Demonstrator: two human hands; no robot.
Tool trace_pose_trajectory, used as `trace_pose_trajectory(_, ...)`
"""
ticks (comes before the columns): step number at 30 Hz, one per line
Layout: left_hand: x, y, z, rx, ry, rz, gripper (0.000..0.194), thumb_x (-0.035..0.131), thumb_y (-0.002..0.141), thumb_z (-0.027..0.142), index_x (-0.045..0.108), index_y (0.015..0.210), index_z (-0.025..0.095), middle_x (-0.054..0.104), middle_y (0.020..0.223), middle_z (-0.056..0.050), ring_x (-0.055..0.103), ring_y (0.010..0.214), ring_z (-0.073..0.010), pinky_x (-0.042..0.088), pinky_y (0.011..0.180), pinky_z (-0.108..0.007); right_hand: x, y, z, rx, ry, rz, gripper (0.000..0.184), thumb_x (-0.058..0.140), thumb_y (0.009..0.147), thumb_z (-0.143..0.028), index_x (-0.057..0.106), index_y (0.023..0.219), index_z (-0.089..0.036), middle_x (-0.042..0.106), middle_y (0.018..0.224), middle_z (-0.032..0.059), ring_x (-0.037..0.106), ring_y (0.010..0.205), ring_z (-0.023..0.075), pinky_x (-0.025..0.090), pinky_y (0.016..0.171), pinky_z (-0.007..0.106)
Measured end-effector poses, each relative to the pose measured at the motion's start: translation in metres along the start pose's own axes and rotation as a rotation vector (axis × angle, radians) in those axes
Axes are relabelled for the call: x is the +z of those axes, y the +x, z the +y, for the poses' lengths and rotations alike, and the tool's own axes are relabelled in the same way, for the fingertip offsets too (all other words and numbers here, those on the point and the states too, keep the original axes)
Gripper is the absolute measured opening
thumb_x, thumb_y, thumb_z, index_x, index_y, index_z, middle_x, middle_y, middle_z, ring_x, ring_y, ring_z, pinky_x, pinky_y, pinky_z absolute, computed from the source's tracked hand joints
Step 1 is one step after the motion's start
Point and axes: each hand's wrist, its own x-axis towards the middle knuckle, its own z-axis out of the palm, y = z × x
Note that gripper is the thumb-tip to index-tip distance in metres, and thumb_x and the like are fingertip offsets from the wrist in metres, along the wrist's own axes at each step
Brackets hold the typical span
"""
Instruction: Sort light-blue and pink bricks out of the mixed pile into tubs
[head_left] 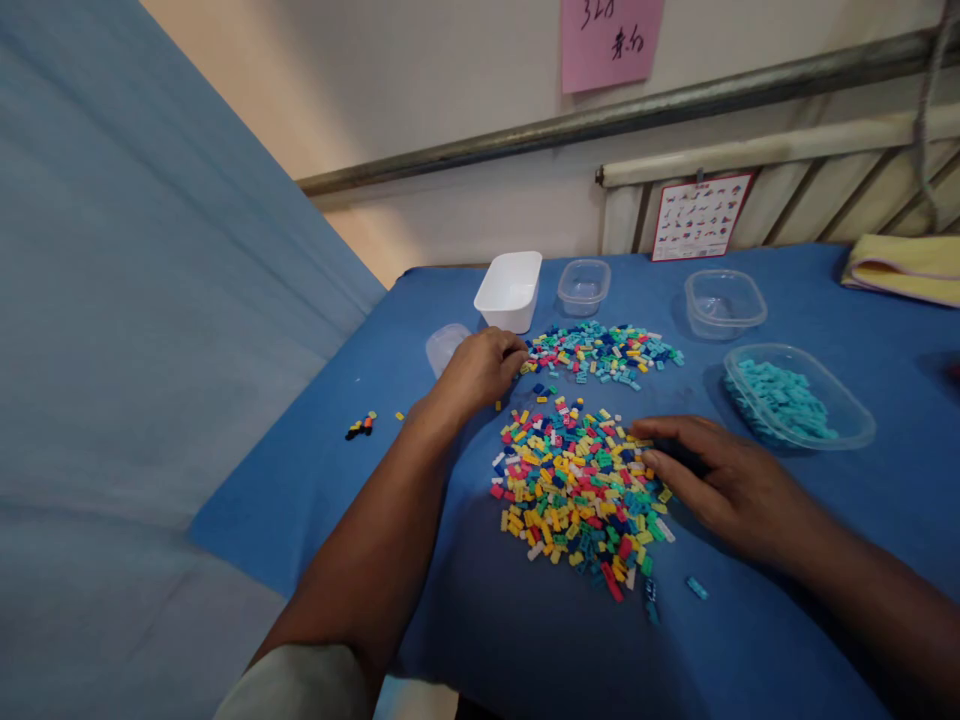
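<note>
One oval tub (799, 400) of teal bricks (781, 398), white bin (510, 291), two clear tubs (584, 285)

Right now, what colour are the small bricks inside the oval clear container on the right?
The bricks are all turquoise, seen best in the head view.

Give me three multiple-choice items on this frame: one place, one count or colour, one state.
1. Where is the left hand?
A. at the far brick pile
B. in the white tub
C. on the yellow cloth

2. What colour are the bricks in the oval tray?
A. red
B. teal
C. yellow

3. How is the right hand?
A. fist around a tub
B. flat, fingers on the near pile
C. raised off the table

A: knuckles meet the pile's left end.
B: only teal shows.
B: fingers lie spread at the pile's right edge.
</note>
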Motion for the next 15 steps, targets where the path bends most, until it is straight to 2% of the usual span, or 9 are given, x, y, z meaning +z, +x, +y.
trace_pose_trajectory(2,0.003,0.001,-0.004,0.003,0.009,0.058,0.02,0.061,0.103,0.023,0.08,0.106,0.016,0.076,0.109,-0.011,0.069,0.098,-0.0242,0.052,0.092,-0.039,0.0,0.0,-0.001,-0.003,-0.001,0.002,0.033,0.06,0.11,-0.044,0.068,0.138,-0.03,0.077,0.132,0.0071,0.074,0.119,0.0285,0.061,0.101,0.048)
trace_pose_trajectory(6,0.003,0.001,-0.01,0.013,0.051,0.078,0.024,0.061,0.097,0.013,0.08,0.111,0.017,0.076,0.114,-0.011,0.069,0.103,-0.0242,0.053,0.097,-0.038,0.0,0.0,-0.001,-0.008,-0.007,0.012,0.032,0.061,0.109,-0.044,0.069,0.137,-0.03,0.077,0.129,0.0064,0.075,0.116,0.0279,0.061,0.1,0.048)
trace_pose_trajectory(11,-0.012,-0.003,-0.016,-0.027,0.131,-0.11,0.026,0.064,0.09,0.01,0.083,0.107,0.017,0.079,0.105,-0.009,0.071,0.093,-0.0234,0.054,0.085,-0.035,-0.002,0.001,-0.002,-0.012,0.001,0.008,0.033,0.06,0.109,-0.044,0.069,0.138,-0.029,0.077,0.129,0.0073,0.075,0.115,0.0282,0.062,0.099,0.047)
trace_pose_trajectory(15,-0.017,-0.006,-0.017,-0.046,0.129,-0.136,0.025,0.066,0.093,0.012,0.083,0.11,0.019,0.08,0.108,-0.008,0.072,0.093,-0.0222,0.054,0.086,-0.035,-0.002,0.001,-0.002,0.0,-0.002,-0.001,0.034,0.059,0.11,-0.045,0.068,0.139,-0.029,0.077,0.128,0.0082,0.075,0.114,0.0283,0.062,0.097,0.047)
